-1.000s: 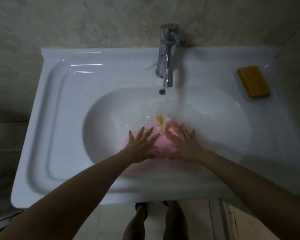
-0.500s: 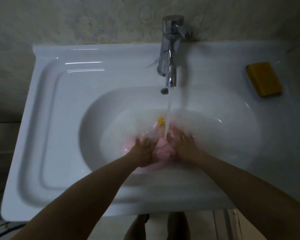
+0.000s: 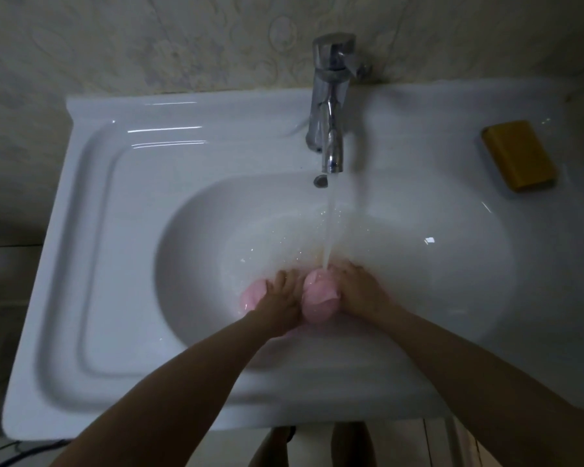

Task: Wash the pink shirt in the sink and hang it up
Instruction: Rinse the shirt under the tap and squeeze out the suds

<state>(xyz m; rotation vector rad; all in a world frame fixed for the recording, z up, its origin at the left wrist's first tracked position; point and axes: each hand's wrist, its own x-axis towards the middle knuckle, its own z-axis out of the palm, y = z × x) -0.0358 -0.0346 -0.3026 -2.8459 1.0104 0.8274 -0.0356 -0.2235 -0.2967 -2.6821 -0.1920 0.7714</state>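
Left hand [image 3: 281, 295], right hand [image 3: 358, 291] have bunched pink shirt [image 3: 317, 296].

There was one white ceramic sink [image 3: 81, 264], one chrome metal tap [image 3: 331, 106] running a single stream of water [image 3: 329, 227], one yellow-brown rectangular bar of soap [image 3: 520, 155], one bunched pink cloth shirt [image 3: 319, 298], and two bare hands: a left hand [image 3: 280, 298] and a right hand [image 3: 361, 291].

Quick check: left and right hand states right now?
Left hand: grips the bunched wet pink shirt.
Right hand: grips the same shirt.
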